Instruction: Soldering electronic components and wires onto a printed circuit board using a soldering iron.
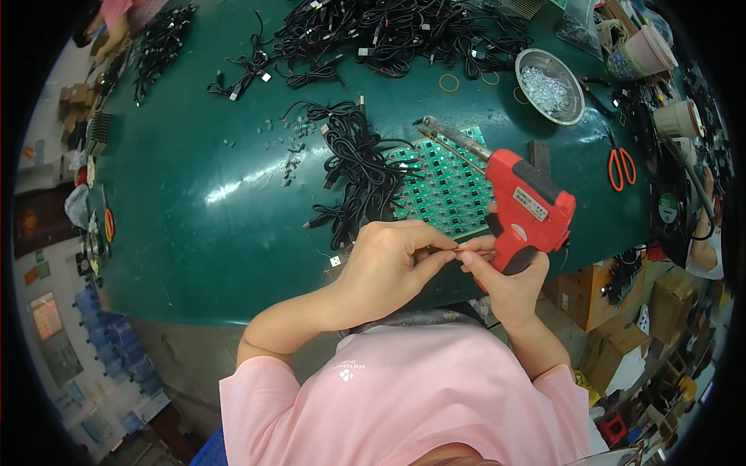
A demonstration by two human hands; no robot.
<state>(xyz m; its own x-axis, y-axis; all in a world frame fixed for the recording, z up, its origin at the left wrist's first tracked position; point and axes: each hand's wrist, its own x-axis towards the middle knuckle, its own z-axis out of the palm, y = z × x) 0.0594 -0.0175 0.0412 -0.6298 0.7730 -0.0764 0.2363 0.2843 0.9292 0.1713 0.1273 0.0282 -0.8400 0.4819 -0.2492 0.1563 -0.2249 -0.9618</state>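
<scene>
My left hand [388, 272] is closed, its fingertips pinching what looks like a thin red wire [458, 250]. My right hand [510, 286] grips a red soldering gun [528, 203], with thumb and fingertips also at the wire, meeting the left's. The gun's metal tip points up-left over a panel of small green circuit boards [443, 206]. A bundle of black USB cables [350, 163] lies along the panel's left side, beside scattered small components [291, 155]. A white connector [335, 261] shows just left of my left hand.
A large cable pile [365, 39] covers the back of the green table [179, 248]. A metal bowl [552, 97], orange-handled scissors [622, 167] and pots [676, 118] stand right. Cardboard boxes [668, 307] are below. Other people [115, 27] show at upper left and far right [705, 252].
</scene>
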